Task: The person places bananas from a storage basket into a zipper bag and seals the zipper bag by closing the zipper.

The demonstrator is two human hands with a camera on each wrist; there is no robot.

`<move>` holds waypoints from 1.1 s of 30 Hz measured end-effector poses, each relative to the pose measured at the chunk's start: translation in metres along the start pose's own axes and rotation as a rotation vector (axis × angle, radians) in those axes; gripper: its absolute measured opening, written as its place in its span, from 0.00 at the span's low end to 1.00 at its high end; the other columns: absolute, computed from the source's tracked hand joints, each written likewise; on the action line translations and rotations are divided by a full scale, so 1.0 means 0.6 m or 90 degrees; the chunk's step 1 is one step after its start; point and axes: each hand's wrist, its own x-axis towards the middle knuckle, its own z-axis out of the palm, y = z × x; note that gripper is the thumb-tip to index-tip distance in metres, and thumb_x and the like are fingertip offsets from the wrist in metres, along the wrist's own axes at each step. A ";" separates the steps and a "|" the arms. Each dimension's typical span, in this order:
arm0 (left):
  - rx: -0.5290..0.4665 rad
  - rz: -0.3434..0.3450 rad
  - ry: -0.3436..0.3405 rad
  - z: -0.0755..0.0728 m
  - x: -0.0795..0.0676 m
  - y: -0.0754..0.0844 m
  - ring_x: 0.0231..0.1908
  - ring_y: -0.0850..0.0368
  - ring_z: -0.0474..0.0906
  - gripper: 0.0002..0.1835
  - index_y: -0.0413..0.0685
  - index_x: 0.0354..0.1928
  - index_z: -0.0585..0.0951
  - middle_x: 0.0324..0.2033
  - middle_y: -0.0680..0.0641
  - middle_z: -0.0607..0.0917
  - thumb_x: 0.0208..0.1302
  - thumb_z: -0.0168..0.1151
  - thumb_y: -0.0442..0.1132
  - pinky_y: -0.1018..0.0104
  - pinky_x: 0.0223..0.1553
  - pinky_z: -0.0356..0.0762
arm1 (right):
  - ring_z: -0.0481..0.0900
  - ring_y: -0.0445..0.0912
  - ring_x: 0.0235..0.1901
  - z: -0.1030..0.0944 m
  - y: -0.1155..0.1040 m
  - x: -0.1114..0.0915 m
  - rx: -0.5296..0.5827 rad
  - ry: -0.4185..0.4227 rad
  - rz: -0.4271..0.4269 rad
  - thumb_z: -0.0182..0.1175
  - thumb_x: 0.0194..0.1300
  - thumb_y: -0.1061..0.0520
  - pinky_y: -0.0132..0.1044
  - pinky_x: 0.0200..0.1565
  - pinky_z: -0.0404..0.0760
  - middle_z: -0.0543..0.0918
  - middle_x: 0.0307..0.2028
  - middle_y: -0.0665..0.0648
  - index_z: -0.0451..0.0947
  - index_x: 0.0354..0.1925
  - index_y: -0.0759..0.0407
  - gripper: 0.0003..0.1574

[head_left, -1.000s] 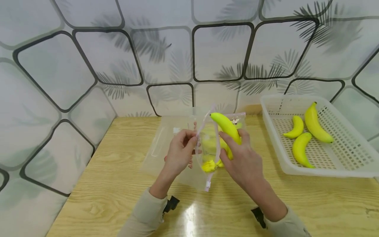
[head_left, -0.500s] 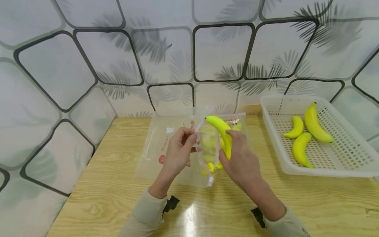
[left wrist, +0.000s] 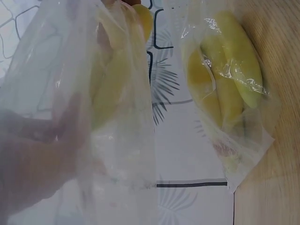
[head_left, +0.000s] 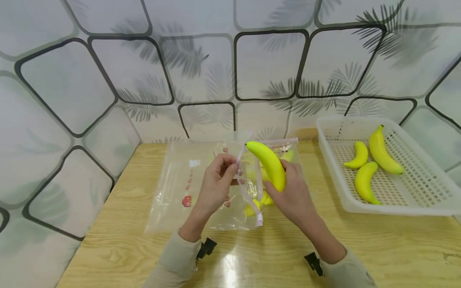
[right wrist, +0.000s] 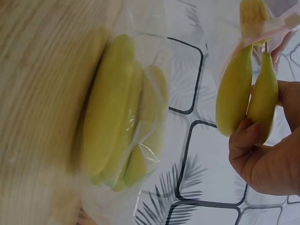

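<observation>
In the head view, my left hand [head_left: 215, 184] pinches the mouth edge of a clear zip bag [head_left: 169, 188] with a strawberry print. My right hand [head_left: 293, 194] grips a yellow banana [head_left: 270, 166], its dark tip at the bag's mouth. The right wrist view shows a second banana [right wrist: 264, 93] beside it under my thumb, both touching the pink zip strip [right wrist: 258, 38]. More yellow fruit [head_left: 251, 209] shows through the plastic near the zip's lower end. Behind my hands lies another clear bag [head_left: 284, 141] with several bananas [right wrist: 110, 108] inside, partly hidden.
A white perforated basket [head_left: 351, 205] stands at the right with 3 loose bananas, among them a large one [head_left: 383, 152]. The wooden table [head_left: 119, 224] meets a patterned backdrop [head_left: 201, 64] at the back and left.
The banana in my right hand has moved left and slightly down toward the bag's mouth. The bag's body has spread out to the left, baring its strawberry print. My left hand keeps its pinch.
</observation>
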 end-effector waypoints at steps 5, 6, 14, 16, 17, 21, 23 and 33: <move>0.007 0.016 -0.018 -0.002 0.001 0.003 0.31 0.54 0.81 0.06 0.35 0.48 0.74 0.37 0.37 0.78 0.75 0.49 0.29 0.60 0.38 0.86 | 0.71 0.55 0.40 0.001 0.008 0.005 0.055 -0.014 0.050 0.66 0.59 0.58 0.44 0.37 0.74 0.71 0.50 0.67 0.64 0.63 0.72 0.38; 0.006 0.018 -0.018 -0.002 0.002 0.003 0.31 0.53 0.81 0.06 0.35 0.48 0.74 0.37 0.37 0.78 0.75 0.49 0.29 0.60 0.39 0.86 | 0.72 0.55 0.40 0.002 0.009 0.006 0.060 -0.019 0.058 0.66 0.59 0.58 0.43 0.37 0.75 0.72 0.49 0.67 0.64 0.62 0.71 0.38; 0.000 0.015 -0.029 -0.003 0.002 0.000 0.33 0.54 0.80 0.06 0.35 0.48 0.74 0.37 0.36 0.77 0.75 0.48 0.28 0.59 0.39 0.86 | 0.77 0.52 0.33 0.004 0.013 0.005 0.069 -0.055 0.084 0.65 0.62 0.55 0.39 0.31 0.77 0.79 0.45 0.66 0.61 0.66 0.66 0.39; 0.001 0.020 -0.030 -0.004 0.001 0.000 0.33 0.53 0.80 0.06 0.35 0.48 0.74 0.37 0.36 0.77 0.75 0.48 0.28 0.58 0.39 0.86 | 0.77 0.51 0.32 0.004 0.013 0.007 0.075 -0.061 0.070 0.65 0.65 0.54 0.39 0.31 0.78 0.79 0.44 0.65 0.61 0.67 0.65 0.39; 0.003 0.022 -0.031 -0.005 0.000 0.001 0.34 0.53 0.80 0.07 0.35 0.48 0.74 0.37 0.36 0.77 0.75 0.48 0.28 0.58 0.39 0.86 | 0.77 0.51 0.32 0.004 0.013 0.007 0.085 -0.069 0.065 0.64 0.66 0.53 0.38 0.31 0.78 0.79 0.44 0.64 0.62 0.67 0.64 0.38; 0.006 0.026 -0.048 -0.006 -0.001 0.001 0.33 0.52 0.82 0.07 0.35 0.48 0.73 0.37 0.36 0.77 0.76 0.47 0.29 0.58 0.39 0.86 | 0.77 0.49 0.31 0.004 0.010 0.006 0.137 -0.111 0.067 0.59 0.72 0.50 0.36 0.29 0.80 0.79 0.43 0.63 0.63 0.68 0.63 0.34; 0.006 0.030 -0.057 -0.007 -0.001 0.002 0.33 0.51 0.82 0.07 0.34 0.48 0.73 0.37 0.35 0.77 0.76 0.47 0.29 0.58 0.39 0.86 | 0.77 0.48 0.31 0.003 0.010 0.006 0.156 -0.125 0.078 0.58 0.73 0.50 0.34 0.28 0.80 0.79 0.42 0.63 0.64 0.67 0.63 0.32; -0.007 0.032 -0.042 -0.005 0.000 0.003 0.32 0.55 0.80 0.06 0.34 0.47 0.73 0.35 0.35 0.77 0.75 0.47 0.28 0.58 0.38 0.86 | 0.78 0.57 0.48 -0.001 0.021 0.014 0.268 -0.188 0.117 0.56 0.74 0.49 0.40 0.39 0.84 0.72 0.57 0.67 0.59 0.67 0.61 0.32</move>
